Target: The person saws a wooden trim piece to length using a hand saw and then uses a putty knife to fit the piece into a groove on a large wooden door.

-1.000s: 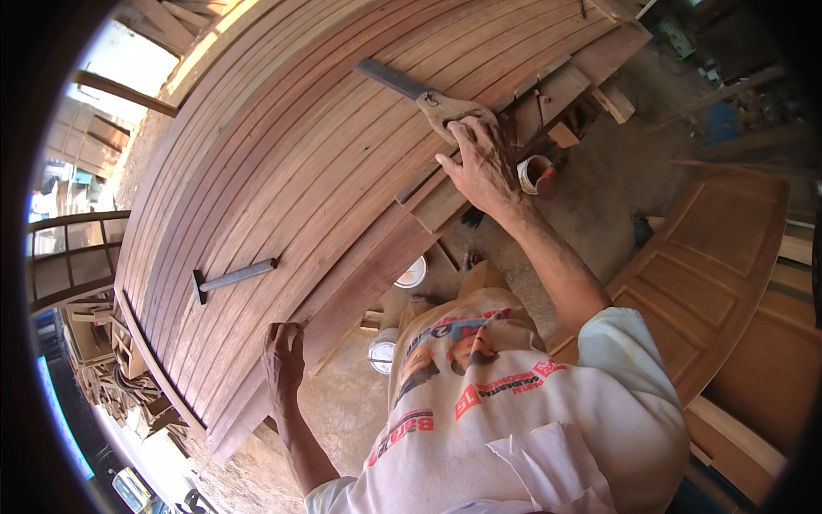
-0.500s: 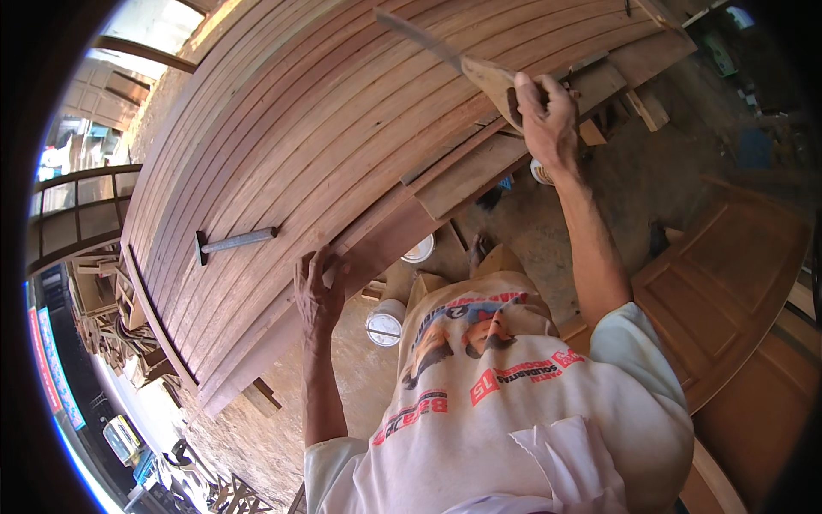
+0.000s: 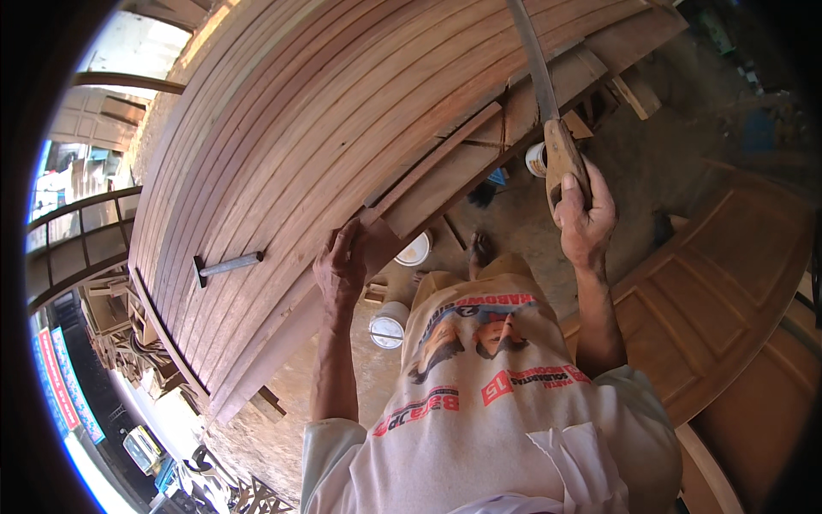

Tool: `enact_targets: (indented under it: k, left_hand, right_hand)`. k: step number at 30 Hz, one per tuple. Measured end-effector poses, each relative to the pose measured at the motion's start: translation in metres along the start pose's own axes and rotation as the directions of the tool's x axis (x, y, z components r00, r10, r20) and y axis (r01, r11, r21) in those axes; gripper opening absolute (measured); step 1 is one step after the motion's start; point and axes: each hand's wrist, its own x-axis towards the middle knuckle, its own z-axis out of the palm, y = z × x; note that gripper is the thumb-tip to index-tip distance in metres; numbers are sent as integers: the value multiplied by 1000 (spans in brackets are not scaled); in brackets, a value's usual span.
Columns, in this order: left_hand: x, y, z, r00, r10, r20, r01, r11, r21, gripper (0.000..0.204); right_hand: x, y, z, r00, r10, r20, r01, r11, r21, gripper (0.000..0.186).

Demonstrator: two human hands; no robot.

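Observation:
My right hand (image 3: 589, 210) is wrapped round the wooden handle of a handsaw (image 3: 538, 68). Its long metal blade points away from me, across the near edge of the wood. My left hand (image 3: 341, 264) rests at the planks' near edge, fingers curled over a wooden board (image 3: 441, 184) by its left end. A narrow reddish strip lies along that board. Beyond stretches a broad curved surface of long wooden planks (image 3: 300, 163) set side by side. On its left part lies a hammer (image 3: 229, 264), out of reach of both hands.
White buckets (image 3: 387, 325) stand on the floor below the near edge. Panelled wooden doors (image 3: 719, 283) lie at the right. Scrap wood (image 3: 124, 330) is piled beyond the left end. A block (image 3: 635, 92) juts out under the planks at far right.
My right hand has drawn the saw back toward me and swung its blade from pointing left to pointing away. The near board has shifted left, toward my left hand.

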Motion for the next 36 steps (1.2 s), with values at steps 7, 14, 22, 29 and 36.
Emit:
enact_targets:
  k: [7,14,22,29,36]
  left_hand:
    - [11,15,18,1000,10,-21,-8,998,66,21]
    - [14,21,19,1000,-5,0,5,999,38,19]
    - [18,21,12,994,-21,109,25,999,-31,20]
    - [35,24,13,973,231,-25,-232,971,-57,47]
    - [140,102,95,867,485,115,-469,872,-144,51]
  right_hand:
    - [-22,26,-2,997,65,42,-61,994,-93,36]
    - [-42,29,12,968,239,77,-234,970,-65,40]
    - [-69,25,44,989,110,-100,-127,975,-185,43]
    - [-70,16,66,989,82,-126,-118,940,-320,47]
    - [-72,-1,79,982,138,-127,-172,934,-313,47]
